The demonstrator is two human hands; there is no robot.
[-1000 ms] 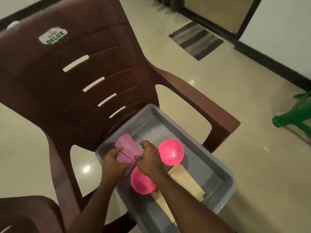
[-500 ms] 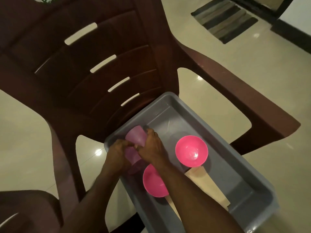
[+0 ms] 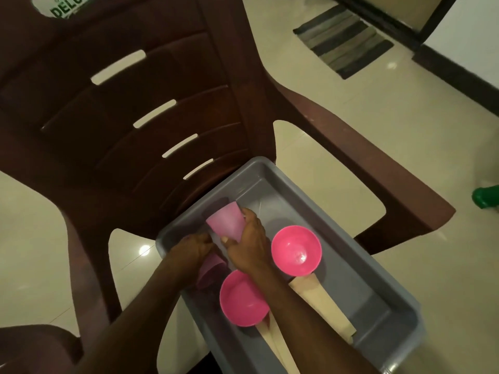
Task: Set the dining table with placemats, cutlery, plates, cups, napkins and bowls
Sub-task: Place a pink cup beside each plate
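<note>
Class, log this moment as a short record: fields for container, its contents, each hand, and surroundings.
container: grey bin on a brown chair
contents: two pink bowls, beige napkins, two pink cups
right hand: grips the upper cup
left hand: grips the lower cup
surroundings: striped mat on the tiled floor

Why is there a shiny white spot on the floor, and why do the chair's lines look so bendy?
Head view: the spot is lamp glare on the glossy floor; the pink bowl glints too. The wide-angle lens curves the brown chair. The room is dim, so the left hand looks dark.
</note>
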